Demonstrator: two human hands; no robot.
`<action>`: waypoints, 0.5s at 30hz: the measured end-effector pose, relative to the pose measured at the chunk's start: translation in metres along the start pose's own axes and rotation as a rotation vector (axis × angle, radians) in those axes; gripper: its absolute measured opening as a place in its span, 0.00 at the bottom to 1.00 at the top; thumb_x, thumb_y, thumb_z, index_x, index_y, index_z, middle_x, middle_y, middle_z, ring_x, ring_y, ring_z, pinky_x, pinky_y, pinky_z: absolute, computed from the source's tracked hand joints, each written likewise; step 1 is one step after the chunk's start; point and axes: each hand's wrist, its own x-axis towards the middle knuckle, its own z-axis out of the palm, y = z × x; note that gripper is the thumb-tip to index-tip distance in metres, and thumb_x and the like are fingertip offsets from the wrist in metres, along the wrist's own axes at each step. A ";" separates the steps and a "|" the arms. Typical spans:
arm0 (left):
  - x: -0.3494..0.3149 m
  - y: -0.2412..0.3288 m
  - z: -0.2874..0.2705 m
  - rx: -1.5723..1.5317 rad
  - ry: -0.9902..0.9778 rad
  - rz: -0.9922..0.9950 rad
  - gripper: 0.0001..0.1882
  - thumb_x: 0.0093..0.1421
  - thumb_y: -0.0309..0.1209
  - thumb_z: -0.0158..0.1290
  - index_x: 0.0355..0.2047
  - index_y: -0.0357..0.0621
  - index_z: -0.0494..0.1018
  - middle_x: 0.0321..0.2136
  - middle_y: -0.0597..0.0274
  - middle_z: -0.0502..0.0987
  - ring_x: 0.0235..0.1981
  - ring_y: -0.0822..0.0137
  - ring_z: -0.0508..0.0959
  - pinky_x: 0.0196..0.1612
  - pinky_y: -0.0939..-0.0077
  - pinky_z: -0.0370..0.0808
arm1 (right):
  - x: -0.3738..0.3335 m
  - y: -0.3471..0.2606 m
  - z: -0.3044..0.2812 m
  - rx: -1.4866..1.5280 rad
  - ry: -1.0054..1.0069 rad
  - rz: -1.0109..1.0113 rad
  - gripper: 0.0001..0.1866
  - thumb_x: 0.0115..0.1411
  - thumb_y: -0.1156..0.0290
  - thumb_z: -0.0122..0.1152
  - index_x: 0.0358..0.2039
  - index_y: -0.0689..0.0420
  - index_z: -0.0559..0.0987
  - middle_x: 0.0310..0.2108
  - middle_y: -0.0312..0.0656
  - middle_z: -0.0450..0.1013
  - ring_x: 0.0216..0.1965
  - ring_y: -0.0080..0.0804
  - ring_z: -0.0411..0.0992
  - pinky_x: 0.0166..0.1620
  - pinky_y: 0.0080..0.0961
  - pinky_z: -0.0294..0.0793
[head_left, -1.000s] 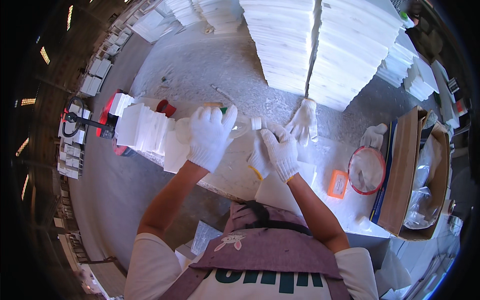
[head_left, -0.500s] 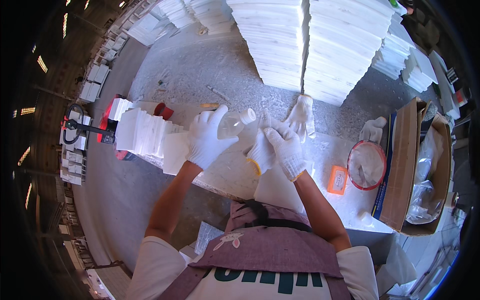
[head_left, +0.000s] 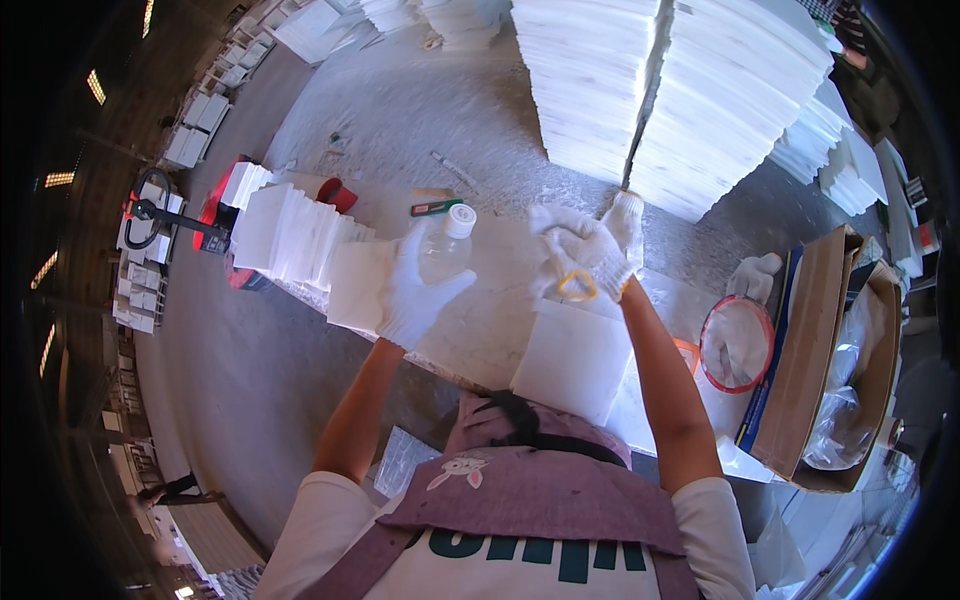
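Note:
Both my hands wear white knitted work gloves. My left hand (head_left: 412, 292) curves around a clear plastic bottle (head_left: 443, 255) with a white cap, its thumb on the near side and fingers on the far side. The bottle is about upright over the pale stone worktop (head_left: 475, 335). To the right, my right hand (head_left: 600, 258) is closed on a loose white work glove (head_left: 558, 262) with a yellow cuff edge; motion blurs it. Another white glove (head_left: 627, 222) lies just beyond that hand. Past the bottle lies a green utility knife (head_left: 436, 208).
White slabs (head_left: 300, 235) stand in a row at left, near a red pallet jack (head_left: 215, 225). Tall slab stacks (head_left: 690, 100) rise ahead. On the right are a red-rimmed round container (head_left: 737, 343), an orange box (head_left: 687, 352) partly behind my forearm, and a cardboard box (head_left: 815, 350) with clear plastic.
The bottle has gone from tilted to about upright, its cap moving left. My right hand has shifted right with the loose glove. The green knife has come into sight.

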 end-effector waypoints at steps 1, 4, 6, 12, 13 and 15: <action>-0.004 -0.001 -0.001 -0.033 0.007 -0.016 0.47 0.46 0.34 0.68 0.63 0.38 0.56 0.56 0.52 0.65 0.59 0.59 0.66 0.60 0.65 0.64 | 0.003 0.005 -0.010 -0.535 0.090 0.101 0.20 0.61 0.70 0.52 0.54 0.57 0.73 0.47 0.46 0.73 0.47 0.35 0.72 0.52 0.27 0.70; -0.013 -0.014 -0.002 -0.065 0.039 -0.018 0.48 0.45 0.35 0.69 0.63 0.37 0.56 0.57 0.51 0.65 0.59 0.59 0.66 0.60 0.65 0.64 | -0.005 0.026 -0.025 -0.899 0.468 0.113 0.22 0.59 0.63 0.56 0.53 0.53 0.75 0.46 0.52 0.73 0.46 0.43 0.73 0.51 0.33 0.70; -0.020 -0.020 -0.002 -0.043 0.054 -0.051 0.48 0.45 0.36 0.69 0.63 0.37 0.56 0.57 0.51 0.65 0.59 0.58 0.65 0.61 0.65 0.63 | -0.011 0.041 -0.032 -0.764 0.773 -0.048 0.22 0.57 0.61 0.58 0.52 0.52 0.76 0.46 0.54 0.73 0.46 0.46 0.73 0.51 0.36 0.70; -0.028 -0.024 0.000 -0.002 0.077 -0.054 0.49 0.45 0.37 0.69 0.63 0.36 0.56 0.57 0.49 0.65 0.59 0.58 0.65 0.60 0.64 0.63 | -0.018 0.022 -0.029 -0.690 0.791 -0.004 0.22 0.58 0.53 0.55 0.47 0.52 0.77 0.49 0.49 0.71 0.50 0.46 0.70 0.53 0.36 0.69; -0.028 -0.021 0.002 -0.045 0.081 -0.043 0.49 0.45 0.37 0.69 0.63 0.36 0.56 0.57 0.49 0.65 0.59 0.58 0.65 0.60 0.64 0.64 | -0.018 0.016 -0.027 -0.743 0.785 -0.013 0.23 0.58 0.51 0.55 0.48 0.52 0.77 0.50 0.49 0.70 0.50 0.47 0.70 0.54 0.36 0.69; -0.029 -0.018 0.005 -0.087 0.084 -0.049 0.49 0.44 0.37 0.69 0.63 0.36 0.56 0.57 0.49 0.65 0.59 0.58 0.65 0.60 0.64 0.64 | -0.024 -0.002 -0.026 -0.816 0.711 0.123 0.27 0.57 0.48 0.55 0.52 0.52 0.74 0.51 0.51 0.69 0.52 0.49 0.69 0.54 0.39 0.68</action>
